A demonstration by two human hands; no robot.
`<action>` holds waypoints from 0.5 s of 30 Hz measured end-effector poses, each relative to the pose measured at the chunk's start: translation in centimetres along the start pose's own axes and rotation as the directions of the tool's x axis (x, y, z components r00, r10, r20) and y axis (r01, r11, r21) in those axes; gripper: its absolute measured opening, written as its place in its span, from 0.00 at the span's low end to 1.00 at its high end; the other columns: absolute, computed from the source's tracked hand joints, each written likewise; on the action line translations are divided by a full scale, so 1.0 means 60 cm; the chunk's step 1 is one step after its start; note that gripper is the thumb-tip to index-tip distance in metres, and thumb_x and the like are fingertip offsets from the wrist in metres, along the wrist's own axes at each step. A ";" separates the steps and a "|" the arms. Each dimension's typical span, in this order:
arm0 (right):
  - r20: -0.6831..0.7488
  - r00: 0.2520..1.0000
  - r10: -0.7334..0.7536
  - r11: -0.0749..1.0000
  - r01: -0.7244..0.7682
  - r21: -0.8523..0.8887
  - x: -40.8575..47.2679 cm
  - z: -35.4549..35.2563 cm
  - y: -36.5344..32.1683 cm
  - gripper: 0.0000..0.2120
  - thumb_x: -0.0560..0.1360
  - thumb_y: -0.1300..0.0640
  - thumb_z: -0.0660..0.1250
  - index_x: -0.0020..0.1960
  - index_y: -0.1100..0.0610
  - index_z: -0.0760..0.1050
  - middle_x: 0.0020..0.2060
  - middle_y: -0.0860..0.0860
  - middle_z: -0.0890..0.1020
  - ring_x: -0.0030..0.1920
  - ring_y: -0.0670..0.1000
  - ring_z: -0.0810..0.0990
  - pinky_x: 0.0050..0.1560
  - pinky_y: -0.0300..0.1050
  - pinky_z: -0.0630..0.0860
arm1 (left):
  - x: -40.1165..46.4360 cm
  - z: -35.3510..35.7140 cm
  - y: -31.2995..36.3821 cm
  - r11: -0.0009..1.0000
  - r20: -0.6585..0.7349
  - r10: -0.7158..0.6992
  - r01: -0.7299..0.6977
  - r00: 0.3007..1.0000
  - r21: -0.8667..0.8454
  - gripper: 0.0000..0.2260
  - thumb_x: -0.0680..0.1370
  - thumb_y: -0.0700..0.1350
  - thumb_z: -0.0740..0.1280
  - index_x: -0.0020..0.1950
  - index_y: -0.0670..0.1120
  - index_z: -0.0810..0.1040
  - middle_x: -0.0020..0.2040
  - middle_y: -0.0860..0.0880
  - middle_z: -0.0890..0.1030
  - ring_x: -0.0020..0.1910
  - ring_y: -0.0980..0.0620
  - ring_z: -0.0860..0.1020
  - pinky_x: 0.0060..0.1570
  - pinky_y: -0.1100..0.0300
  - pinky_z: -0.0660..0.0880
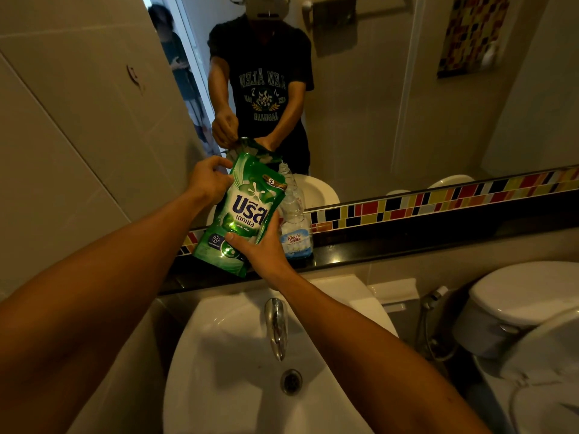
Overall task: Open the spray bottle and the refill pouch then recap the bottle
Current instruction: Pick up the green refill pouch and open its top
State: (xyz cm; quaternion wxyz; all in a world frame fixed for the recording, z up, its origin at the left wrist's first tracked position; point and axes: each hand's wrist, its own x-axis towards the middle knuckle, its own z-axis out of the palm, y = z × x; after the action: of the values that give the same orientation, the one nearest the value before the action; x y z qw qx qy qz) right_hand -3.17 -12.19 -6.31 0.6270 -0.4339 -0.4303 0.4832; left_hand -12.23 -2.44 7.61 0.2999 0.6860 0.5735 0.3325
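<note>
A green refill pouch (242, 208) with white and blue lettering is held upright above the dark ledge (407, 242). My left hand (208, 180) pinches its upper left corner. My right hand (261, 245) grips its lower right side, thumb across the front. Behind the pouch, on the ledge, stands a clear spray bottle (294, 220) with a blue-and-white label and a little liquid at the bottom; its neck shows no spray head. The spray head itself is not in view.
A white sink (219, 371) with a chrome tap (277, 324) lies below my arms. A mirror above the ledge reflects me and the pouch. A toilet (517, 305) and hose sprayer (434, 297) stand at the right. Tiled wall at the left.
</note>
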 end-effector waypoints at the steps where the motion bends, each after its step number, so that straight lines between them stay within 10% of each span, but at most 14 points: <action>1: 0.000 1.000 0.002 1.000 -0.002 0.005 0.000 0.001 0.000 0.48 0.72 0.62 0.79 0.81 0.46 0.52 0.65 0.46 0.79 0.63 0.43 0.81 0.63 0.50 0.81 | 0.001 -0.001 0.000 1.000 -0.004 0.000 0.000 1.000 0.001 0.16 0.79 0.35 0.67 0.66 0.42 0.74 0.53 0.38 0.79 0.42 0.47 0.79 0.38 0.59 0.76; 15: 0.010 1.000 0.008 0.999 -0.008 0.047 0.002 0.005 -0.011 0.48 0.73 0.62 0.78 0.82 0.47 0.51 0.63 0.44 0.79 0.57 0.38 0.82 0.51 0.37 0.82 | 0.001 -0.004 0.013 0.999 -0.023 0.027 -0.027 0.999 0.034 0.15 0.79 0.36 0.66 0.66 0.43 0.74 0.50 0.43 0.77 0.38 0.52 0.75 0.38 0.61 0.75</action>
State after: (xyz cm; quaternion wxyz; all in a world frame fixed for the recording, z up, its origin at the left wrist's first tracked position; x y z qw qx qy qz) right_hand -3.27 -12.14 -5.56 0.6329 -0.4183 -0.4202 0.4979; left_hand -11.95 -2.48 8.35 0.2768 0.6946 0.5733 0.3350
